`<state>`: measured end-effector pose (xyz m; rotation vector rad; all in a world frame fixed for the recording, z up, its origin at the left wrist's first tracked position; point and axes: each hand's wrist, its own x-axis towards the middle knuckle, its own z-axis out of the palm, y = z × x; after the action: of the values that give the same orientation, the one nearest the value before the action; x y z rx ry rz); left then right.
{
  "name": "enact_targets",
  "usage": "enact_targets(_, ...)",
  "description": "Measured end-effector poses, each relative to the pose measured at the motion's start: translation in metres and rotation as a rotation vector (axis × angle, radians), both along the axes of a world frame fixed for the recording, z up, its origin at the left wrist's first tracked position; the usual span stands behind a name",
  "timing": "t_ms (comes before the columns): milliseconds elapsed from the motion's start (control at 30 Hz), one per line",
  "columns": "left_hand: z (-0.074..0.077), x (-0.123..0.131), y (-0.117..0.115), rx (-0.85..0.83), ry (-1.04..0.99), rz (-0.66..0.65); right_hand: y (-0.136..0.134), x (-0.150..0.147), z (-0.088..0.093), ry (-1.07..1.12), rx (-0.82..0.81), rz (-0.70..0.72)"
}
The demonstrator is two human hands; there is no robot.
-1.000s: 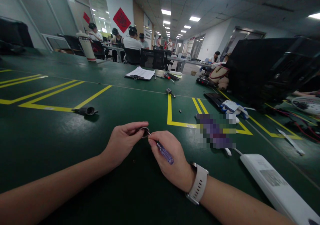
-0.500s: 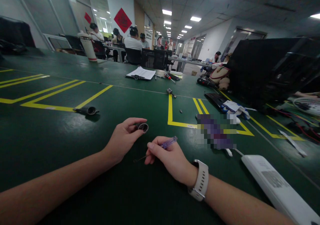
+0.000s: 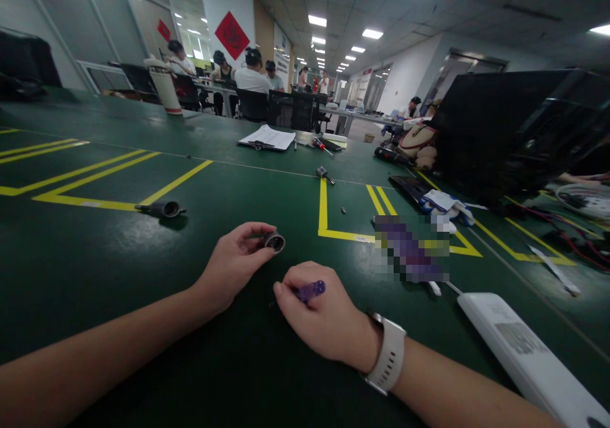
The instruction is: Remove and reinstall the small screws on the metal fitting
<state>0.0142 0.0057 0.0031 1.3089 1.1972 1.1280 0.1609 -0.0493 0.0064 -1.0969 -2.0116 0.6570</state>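
My left hand (image 3: 238, 264) grips a dark, hollow cylindrical metal part (image 3: 275, 242) between thumb and fingers, its round opening turned toward the right. Just right of it, my right hand (image 3: 319, 310) is closed around a screwdriver with a clear purple handle (image 3: 312, 290); its thin shaft is mostly hidden by the fingers. The two hands are apart, both above the green table (image 3: 214, 364). Another dark cylindrical part with an open end (image 3: 166, 209) lies on the table to the left. A tiny metal piece (image 3: 344, 210) rests ahead of my right hand.
A small metal fitting (image 3: 324, 174) lies by the yellow tape (image 3: 323, 206). Farther back are a clipboard with paper (image 3: 269, 137) and a red screwdriver (image 3: 318, 142). At right sit a white power strip (image 3: 519, 345), gloves (image 3: 445, 204) and a blurred-out purple item (image 3: 407, 247).
My right hand has turned, so the screwdriver's handle end now faces me more and its shaft is less visible. My left hand keeps the metal part, tilted slightly differently.
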Motion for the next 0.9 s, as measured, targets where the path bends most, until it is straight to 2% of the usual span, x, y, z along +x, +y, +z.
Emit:
enact_targets(67,0.0008,-0.0002,-0.0012,-0.01,-0.006,-0.008,-0.0009,-0.0007,-0.0018,-0.005,0.065,-0.028)
enact_targets(267,0.0033,0.0003,-0.0018,0.006,-0.015,0.014,0.0012,0.0003,-0.0086,0.085,0.096,-0.055)
enact_targets(433,0.001,-0.0004,-0.0005,0.028,-0.036,0.022,0.0043,0.0055,-0.0073,0.276,0.092,-0.234)
enact_targets(533,0.0014,-0.0007,-0.0013,0.028,-0.034,0.001,0.0064,0.0075,-0.0067,0.345,0.058,-0.285)
enact_targets(733,0.0055,-0.0007,-0.0043,-0.004,-0.035,-0.009,0.0063,0.0067,-0.0061,0.273,0.038,-0.24)
enact_targets(900,0.0037,-0.002,-0.005,0.037,-0.022,-0.032,0.0054,0.0053,-0.0073,0.228,0.143,-0.157)
